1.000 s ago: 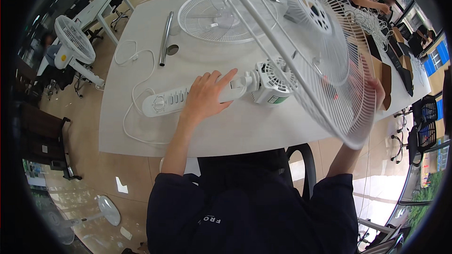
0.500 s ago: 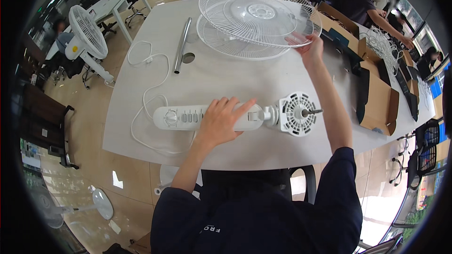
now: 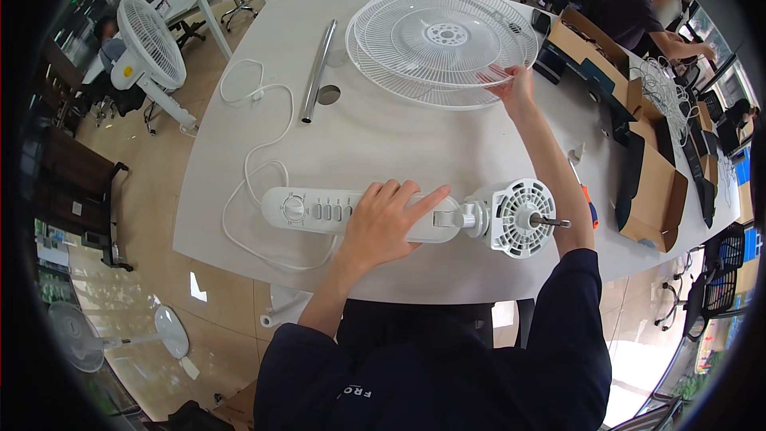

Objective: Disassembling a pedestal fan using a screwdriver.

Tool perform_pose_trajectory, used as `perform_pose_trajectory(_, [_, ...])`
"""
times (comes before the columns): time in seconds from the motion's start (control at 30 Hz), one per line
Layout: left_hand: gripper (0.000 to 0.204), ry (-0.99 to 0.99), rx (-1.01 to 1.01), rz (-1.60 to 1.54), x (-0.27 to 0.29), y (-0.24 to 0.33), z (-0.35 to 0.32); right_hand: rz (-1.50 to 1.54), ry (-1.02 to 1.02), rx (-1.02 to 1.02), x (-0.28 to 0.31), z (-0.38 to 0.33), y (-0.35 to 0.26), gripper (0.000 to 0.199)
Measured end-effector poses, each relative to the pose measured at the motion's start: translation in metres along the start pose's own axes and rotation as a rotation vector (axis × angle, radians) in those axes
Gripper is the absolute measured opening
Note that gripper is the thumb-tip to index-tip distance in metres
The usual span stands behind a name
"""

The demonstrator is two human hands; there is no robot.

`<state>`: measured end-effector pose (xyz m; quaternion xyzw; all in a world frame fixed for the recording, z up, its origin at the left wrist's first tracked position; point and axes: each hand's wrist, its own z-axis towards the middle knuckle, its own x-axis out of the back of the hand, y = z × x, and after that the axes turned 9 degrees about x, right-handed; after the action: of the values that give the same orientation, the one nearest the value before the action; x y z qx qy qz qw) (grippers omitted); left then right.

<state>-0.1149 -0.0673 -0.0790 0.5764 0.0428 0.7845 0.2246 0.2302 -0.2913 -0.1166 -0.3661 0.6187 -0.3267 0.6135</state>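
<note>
In the head view, the right hand (image 3: 516, 94), right of centre in the upper half, has its fingers at the near rim of the upper wire guard (image 3: 447, 34); they show through the wires, but I cannot tell how firmly they pinch. That guard lies over a lower wire guard (image 3: 447, 96) in the upper middle of the frame, the 2 rims out of line. If the hand let go carelessly, the top guard could slide off, since a round rim on another round rim gives little hold. Wires might also snag and bend if it were dragged.

At the centre, the left hand (image 3: 381, 223) lies palm down across the white fan body (image 3: 279, 207), thumb spread wide toward the right. The motor head (image 3: 511, 231), at lower right of centre, has its bare shaft (image 3: 550, 222) pointing at the right forearm, so pulling that arm back low could scrape skin. Without the left hand's weight, the fan body might roll. The loose cord (image 3: 290, 116), left of centre, could catch a sleeve and tug the fan body.
</note>
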Motion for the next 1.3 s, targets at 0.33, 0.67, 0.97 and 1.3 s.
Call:
perform_pose_trajectory(0.33, [0.084,0.037,0.006,-0.01,-0.003,0.002,-0.002,-0.292,-0.111,-0.135,0.031,-0.009,-0.065,0.058])
perform_pose_trajectory(0.67, [0.093,0.107,-0.015,0.016,-0.006,0.0,-0.01,-0.343,-0.446,-0.001,0.115,-0.206,-0.068,0.049])
perform_pose_trajectory(0.97, [0.096,0.143,-0.022,-0.003,-0.005,0.003,-0.017,-0.133,-0.342,0.104,0.134,-0.339,-0.003,0.127])
perform_pose_trajectory(1.3, [0.077,-0.204,0.065,-0.003,0.01,0.021,-0.015,-0.359,-0.347,0.301,0.081,-0.338,-0.001,0.136])
